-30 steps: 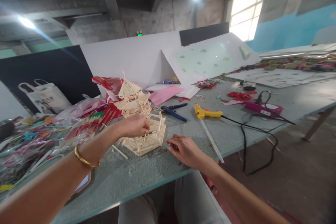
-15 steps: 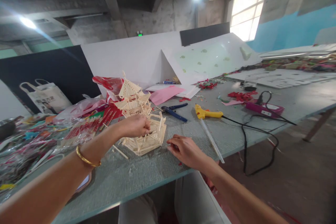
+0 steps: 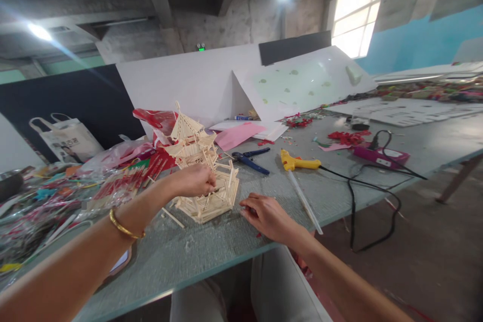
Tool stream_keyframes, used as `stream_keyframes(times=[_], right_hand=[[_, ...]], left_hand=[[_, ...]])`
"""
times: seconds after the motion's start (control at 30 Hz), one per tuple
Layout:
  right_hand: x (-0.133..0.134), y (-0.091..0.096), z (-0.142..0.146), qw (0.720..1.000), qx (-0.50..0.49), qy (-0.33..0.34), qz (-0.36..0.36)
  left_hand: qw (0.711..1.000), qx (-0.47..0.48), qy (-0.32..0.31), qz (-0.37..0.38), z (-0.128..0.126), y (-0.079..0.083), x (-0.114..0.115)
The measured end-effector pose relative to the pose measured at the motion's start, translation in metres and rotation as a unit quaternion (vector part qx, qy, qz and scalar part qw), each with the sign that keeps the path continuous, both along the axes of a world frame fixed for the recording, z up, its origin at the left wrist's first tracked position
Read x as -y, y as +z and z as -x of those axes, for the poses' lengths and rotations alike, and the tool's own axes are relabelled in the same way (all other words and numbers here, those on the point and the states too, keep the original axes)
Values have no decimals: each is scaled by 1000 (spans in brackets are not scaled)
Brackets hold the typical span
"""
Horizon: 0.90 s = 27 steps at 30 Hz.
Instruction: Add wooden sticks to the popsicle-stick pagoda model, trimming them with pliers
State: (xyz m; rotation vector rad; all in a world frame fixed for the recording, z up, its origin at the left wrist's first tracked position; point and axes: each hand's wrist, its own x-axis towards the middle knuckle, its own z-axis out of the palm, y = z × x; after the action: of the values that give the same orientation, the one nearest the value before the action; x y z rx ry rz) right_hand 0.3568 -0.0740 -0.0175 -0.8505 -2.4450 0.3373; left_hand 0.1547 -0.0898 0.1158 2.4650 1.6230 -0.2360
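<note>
A pagoda-like model built of thin wooden sticks stands on the table, with a pointed roof and a many-sided base. My left hand reaches in at its front, over the base, with fingers closed in a pinch; what they grip, if anything, is hidden. A gold bangle circles the left wrist. Just right of the base, my right hand rests at the table with fingers curled, thumb and fingertips close together; I cannot make out anything between them. A loose stick lies left of the base.
Behind the model lie blue-handled pliers. A yellow glue gun with a clear glue stick sits to the right, its black cord running to a purple power strip. Plastic-wrapped craft materials crowd the left. A phone lies under my left forearm.
</note>
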Motion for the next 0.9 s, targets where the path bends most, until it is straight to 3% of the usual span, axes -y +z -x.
stream_keyframes(times=[0.6,0.77,0.9], right_hand=[[1,0,0,1000,-2,2,-6],[-2,-3,-1,1000,-12,10,-12],[-6,-9,-1,1000,-21,16,-12]], left_hand=[[1000,11,-12,-4,4,-3,-4],[1000,13,-4,-17,7,12,2],[1000,6,2,-25,27,27,10]])
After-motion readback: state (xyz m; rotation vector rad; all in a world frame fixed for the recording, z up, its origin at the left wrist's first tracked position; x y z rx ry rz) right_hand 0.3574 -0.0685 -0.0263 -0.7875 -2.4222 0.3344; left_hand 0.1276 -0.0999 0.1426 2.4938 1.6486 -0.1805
